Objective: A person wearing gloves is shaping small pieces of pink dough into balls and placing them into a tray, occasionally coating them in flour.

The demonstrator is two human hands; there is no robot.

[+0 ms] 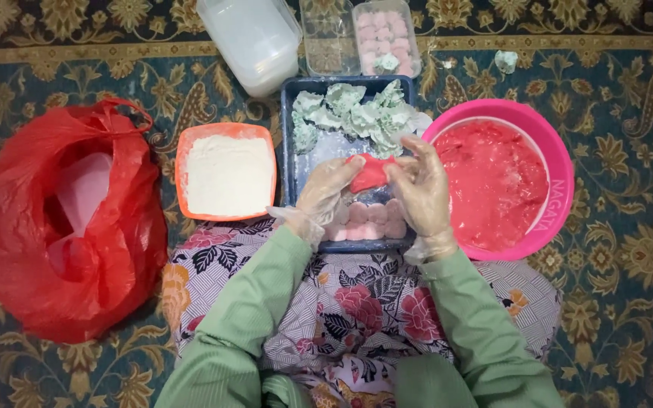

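Note:
Both my hands wear thin clear plastic gloves. My left hand [328,193] and my right hand [420,185] together pinch a flattened piece of red dough [370,172] above a dark blue tray [289,143]. The tray holds pale green dough lumps [353,113] at its far end and pink floured balls [372,219] at its near end, partly hidden by my hands. A pink bowl [561,189] of red dough [493,181] stands just right of my right hand.
An orange square container [183,174] of white flour [228,175] sits left of the tray. A red plastic bag [54,227] lies far left. Clear plastic boxes [255,38], one with pink balls [384,34], are at the top. Patterned carpet [629,302] surrounds everything.

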